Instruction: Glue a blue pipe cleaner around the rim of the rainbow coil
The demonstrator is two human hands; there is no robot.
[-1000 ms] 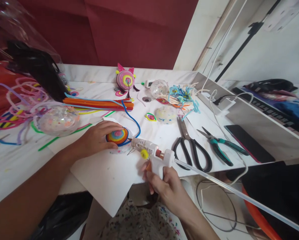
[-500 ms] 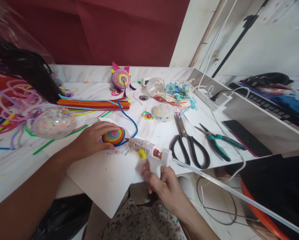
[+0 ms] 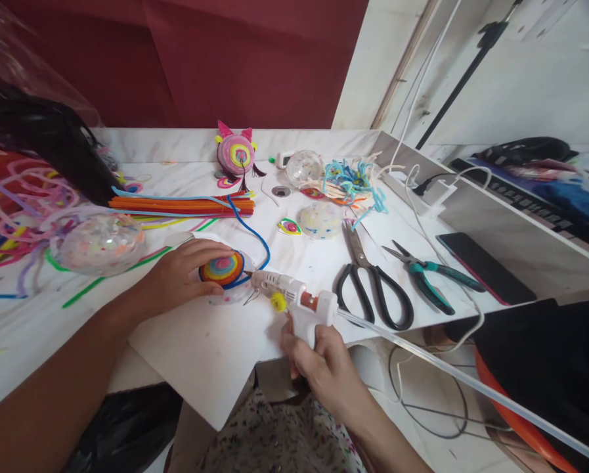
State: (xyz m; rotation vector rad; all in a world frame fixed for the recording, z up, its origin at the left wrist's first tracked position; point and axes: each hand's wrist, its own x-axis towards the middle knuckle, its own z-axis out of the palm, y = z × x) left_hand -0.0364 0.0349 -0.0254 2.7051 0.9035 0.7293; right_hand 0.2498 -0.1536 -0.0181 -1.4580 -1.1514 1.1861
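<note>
A round disc of coiled pipe cleaners (image 3: 222, 268), ringed in pink, grey-blue, yellow, orange and red, sits on a clear dome over white paper. My left hand (image 3: 183, 276) grips its left side between thumb and fingers. A blue pipe cleaner (image 3: 255, 238) runs round the disc's lower edge and curves up to the bundle behind. In my right hand (image 3: 318, 358) is a white glue gun (image 3: 282, 289), its nozzle at the disc's right edge beside the blue strand. A long clear glue stick sticks out of the gun's back.
Black-handled scissors (image 3: 363, 282), green pliers (image 3: 429, 276) and a phone (image 3: 486, 268) lie to the right. Behind are an orange pipe-cleaner bundle (image 3: 176, 206), a pink eared figure (image 3: 236, 154) and a blue tangle (image 3: 348, 177). A speckled clear dome (image 3: 102, 244) stands left.
The view has shifted slightly, moving the tabletop objects a little to the left in the picture. Both hands keep their holds, with the nozzle still at the disc's right edge.
</note>
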